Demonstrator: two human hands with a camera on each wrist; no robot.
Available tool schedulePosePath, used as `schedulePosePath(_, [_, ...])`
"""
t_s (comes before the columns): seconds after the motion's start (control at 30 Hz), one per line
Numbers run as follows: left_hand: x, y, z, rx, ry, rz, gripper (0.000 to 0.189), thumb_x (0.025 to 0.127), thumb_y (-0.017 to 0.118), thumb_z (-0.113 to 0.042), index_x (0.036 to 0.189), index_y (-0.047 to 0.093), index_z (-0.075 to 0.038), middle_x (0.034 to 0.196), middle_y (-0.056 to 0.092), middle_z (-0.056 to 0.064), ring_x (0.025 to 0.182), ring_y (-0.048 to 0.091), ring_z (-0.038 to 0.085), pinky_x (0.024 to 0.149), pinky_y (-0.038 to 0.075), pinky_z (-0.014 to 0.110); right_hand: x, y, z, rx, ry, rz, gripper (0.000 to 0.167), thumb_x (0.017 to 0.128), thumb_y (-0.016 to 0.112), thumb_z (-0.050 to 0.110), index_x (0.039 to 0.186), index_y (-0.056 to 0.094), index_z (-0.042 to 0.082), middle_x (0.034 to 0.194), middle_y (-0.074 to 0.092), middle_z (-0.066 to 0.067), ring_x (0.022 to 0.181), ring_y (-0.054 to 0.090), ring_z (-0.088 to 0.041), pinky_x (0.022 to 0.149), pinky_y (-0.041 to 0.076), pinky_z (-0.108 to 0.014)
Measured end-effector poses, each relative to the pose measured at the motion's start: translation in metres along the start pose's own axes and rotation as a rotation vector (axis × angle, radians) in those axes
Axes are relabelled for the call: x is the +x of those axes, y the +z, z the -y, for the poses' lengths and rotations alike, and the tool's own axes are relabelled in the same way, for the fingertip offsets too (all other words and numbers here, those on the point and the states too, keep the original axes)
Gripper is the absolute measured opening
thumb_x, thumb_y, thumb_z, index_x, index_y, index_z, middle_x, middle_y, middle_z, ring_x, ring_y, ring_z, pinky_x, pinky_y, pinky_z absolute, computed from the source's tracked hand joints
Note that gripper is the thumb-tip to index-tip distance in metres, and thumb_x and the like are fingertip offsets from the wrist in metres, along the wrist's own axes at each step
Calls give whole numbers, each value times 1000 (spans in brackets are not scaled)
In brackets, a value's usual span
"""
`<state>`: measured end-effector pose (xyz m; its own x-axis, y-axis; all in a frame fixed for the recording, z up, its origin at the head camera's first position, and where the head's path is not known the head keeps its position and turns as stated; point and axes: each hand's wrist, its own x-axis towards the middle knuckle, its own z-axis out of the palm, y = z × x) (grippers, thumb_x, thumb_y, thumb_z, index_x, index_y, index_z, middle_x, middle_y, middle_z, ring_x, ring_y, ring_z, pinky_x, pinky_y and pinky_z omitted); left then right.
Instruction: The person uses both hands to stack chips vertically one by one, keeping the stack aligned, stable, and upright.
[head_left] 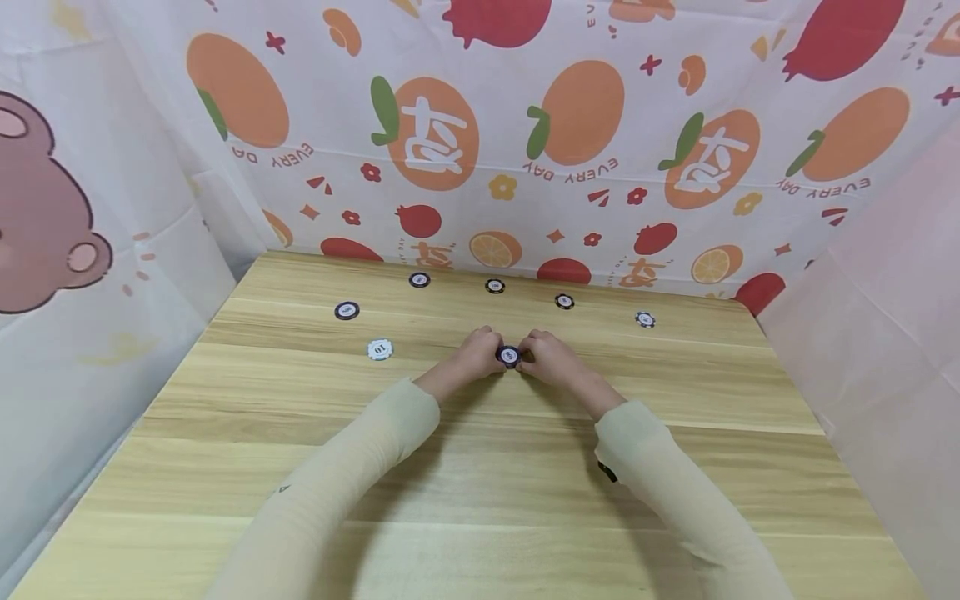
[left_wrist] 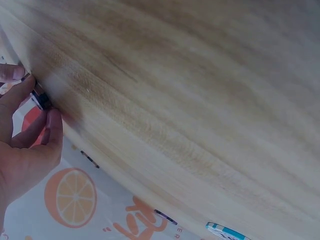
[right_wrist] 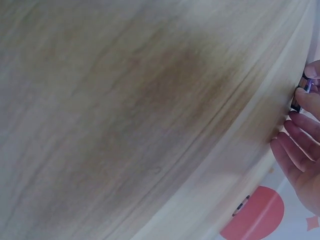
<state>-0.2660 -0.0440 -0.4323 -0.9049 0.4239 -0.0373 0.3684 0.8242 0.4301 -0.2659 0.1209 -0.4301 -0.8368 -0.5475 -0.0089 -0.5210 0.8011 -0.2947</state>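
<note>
A small stack of dark poker chips (head_left: 508,357) sits at the middle of the wooden table, between the two hands. My left hand (head_left: 480,353) pinches it from the left with thumb and fingertips. From the right, the right hand (head_left: 552,358) grips the other side with thumb and index finger. In the left wrist view the edge of the stack (left_wrist: 42,99) shows between the fingers of the left hand (left_wrist: 30,155). The right wrist view has the right hand (right_wrist: 302,145) at the image edge, its other fingers spread beside the stack (right_wrist: 296,104).
A white and light-blue chip (head_left: 380,349) marked 10 and a purple chip (head_left: 347,311) lie to the left. Dark chips (head_left: 419,280) and a blue-white chip (head_left: 645,319) lie along the back, near a fruit-print curtain (head_left: 510,192). The right sleeve partly hides a dark object (head_left: 607,472).
</note>
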Motion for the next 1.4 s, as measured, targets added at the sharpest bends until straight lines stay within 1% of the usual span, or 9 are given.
schedulePosePath(0.3, [-1,0,-1,-5,-8,11,26,77,75,-14,92,64,3,86,53,10,83,51,23,76,43,32,-1,0,-1,-2,2,8,25,84,68,19,102,65,2,97,57,-6,87,52,-17,79,44,-31])
schedulePosePath(0.53, [-1,1,0,-24,-4,-4,25,76,75,-13,90,64,4,86,53,11,82,51,23,75,43,32,-1,1,-2,-7,-5,-4,24,84,69,19,101,65,3,97,57,-6,88,51,-17,78,44,-31])
schedulePosePath(0.7, [-1,1,0,-28,-4,-3,26,76,74,-12,93,64,4,88,53,12,83,51,24,76,44,32,-1,2,-2,-7,0,-7,27,83,69,19,103,65,2,96,56,-5,86,51,-17,78,44,-30])
schedulePosePath(1.0, [-1,2,0,-1,32,-25,25,76,75,-14,90,64,4,88,54,12,84,52,25,77,44,33,1,2,0,6,13,-6,27,81,71,17,102,65,1,90,54,-4,82,50,-16,74,44,-30])
schedulePosePath(1.13, [-1,2,1,-10,45,-35,24,76,75,-13,89,64,3,86,54,12,83,52,25,76,44,33,1,1,0,11,17,-4,26,81,70,17,101,65,1,90,54,-4,81,50,-16,74,44,-29])
schedulePosePath(1.3, [-2,1,0,-13,45,-40,24,76,75,-13,89,64,4,86,54,12,82,53,25,76,44,33,0,2,-1,15,8,-12,27,81,70,17,103,65,0,92,54,-5,83,50,-17,75,43,-30])
schedulePosePath(1.4, [-1,1,-1,-16,37,-34,25,76,75,-14,89,64,4,86,54,12,82,52,25,76,44,32,-1,2,-4,37,-2,-18,30,81,70,17,105,64,-1,94,55,-6,85,50,-18,78,43,-31])
